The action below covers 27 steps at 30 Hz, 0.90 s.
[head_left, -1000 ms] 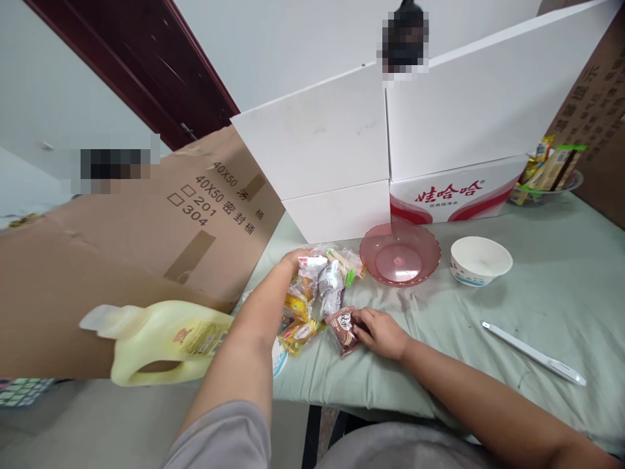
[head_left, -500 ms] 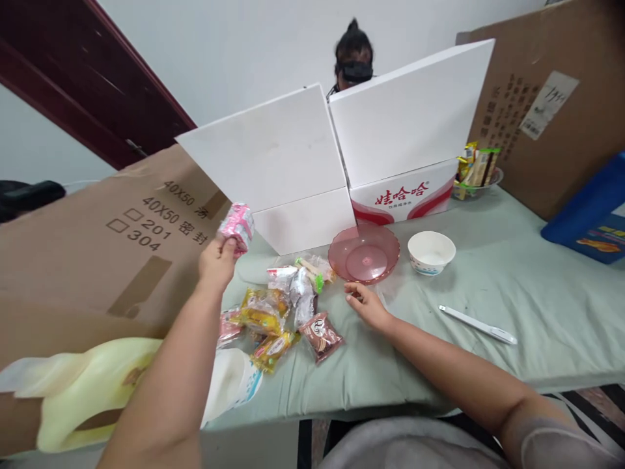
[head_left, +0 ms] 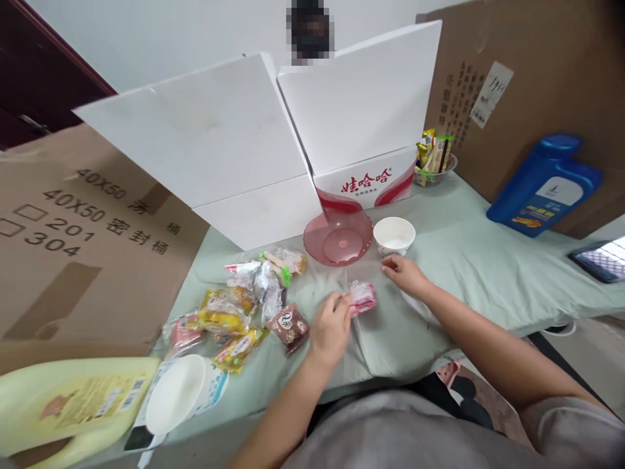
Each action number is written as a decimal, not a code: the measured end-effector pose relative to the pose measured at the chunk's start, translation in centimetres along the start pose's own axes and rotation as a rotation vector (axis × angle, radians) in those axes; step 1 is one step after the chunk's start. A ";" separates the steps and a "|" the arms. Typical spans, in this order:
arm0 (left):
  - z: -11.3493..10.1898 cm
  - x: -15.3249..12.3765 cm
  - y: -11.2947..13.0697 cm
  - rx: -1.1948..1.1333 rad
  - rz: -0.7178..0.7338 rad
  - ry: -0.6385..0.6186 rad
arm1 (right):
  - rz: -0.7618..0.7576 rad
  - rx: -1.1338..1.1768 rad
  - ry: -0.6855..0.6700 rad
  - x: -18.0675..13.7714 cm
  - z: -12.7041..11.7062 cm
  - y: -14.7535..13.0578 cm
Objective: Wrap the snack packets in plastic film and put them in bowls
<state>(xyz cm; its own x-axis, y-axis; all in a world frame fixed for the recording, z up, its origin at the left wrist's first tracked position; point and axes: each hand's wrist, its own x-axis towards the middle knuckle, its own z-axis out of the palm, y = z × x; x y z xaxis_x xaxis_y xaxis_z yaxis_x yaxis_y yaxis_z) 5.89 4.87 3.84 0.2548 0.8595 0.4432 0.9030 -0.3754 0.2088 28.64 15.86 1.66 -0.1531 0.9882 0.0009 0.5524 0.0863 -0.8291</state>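
Observation:
My left hand (head_left: 333, 329) is closed on a pink-and-white wrapped snack (head_left: 362, 298), held over the front middle of the table. Loosely curled, my right hand (head_left: 405, 275) hovers just in front of a white paper bowl (head_left: 394, 236), with nothing visible in its fingers. Behind both hands stands a pink scalloped plate (head_left: 338, 240). To the left is a pile of wrapped snacks, including a brown packet (head_left: 289, 327), yellow packets (head_left: 239, 348) and a green-ended stick packet (head_left: 277, 268).
A white box (head_left: 364, 185) with raised flaps stands behind the plate. At the left front are a tipped paper bowl (head_left: 178, 394) and a pale yellow jug (head_left: 73, 404). A glass bowl of snacks (head_left: 437, 170) and a blue bottle (head_left: 547, 189) are at right. A person sits behind the box.
My left hand has brought the pink-and-white snack from beside the left carton down to the table's middle. My right hand has shifted right, towards the white bowl. The view has turned right.

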 end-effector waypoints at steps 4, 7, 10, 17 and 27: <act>3.2 -1.7 1.8 -0.014 0.054 0.019 | -0.038 -0.078 -0.006 -1.9 -3.0 0.8; 3.4 -2.8 1.3 -0.113 0.091 0.072 | -0.174 -0.266 -0.091 -5.0 -4.7 1.5; 3.2 -3.7 0.5 -0.242 0.085 0.141 | -0.212 -0.507 -0.122 -8.1 -6.5 2.9; 3.1 -3.4 0.3 -0.250 0.074 0.094 | -0.302 -0.610 -0.113 -10.0 -8.0 4.3; 3.2 -3.7 0.2 -0.276 -0.015 0.154 | -0.518 -0.622 -0.184 -8.8 -1.4 -3.1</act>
<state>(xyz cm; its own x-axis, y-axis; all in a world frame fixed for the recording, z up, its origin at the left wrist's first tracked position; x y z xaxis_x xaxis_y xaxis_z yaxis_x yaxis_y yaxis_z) 6.27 2.73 -0.55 0.1680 0.8110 0.5603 0.7727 -0.4613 0.4360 29.39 7.10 4.96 -0.6140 0.7725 0.1616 0.7193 0.6320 -0.2884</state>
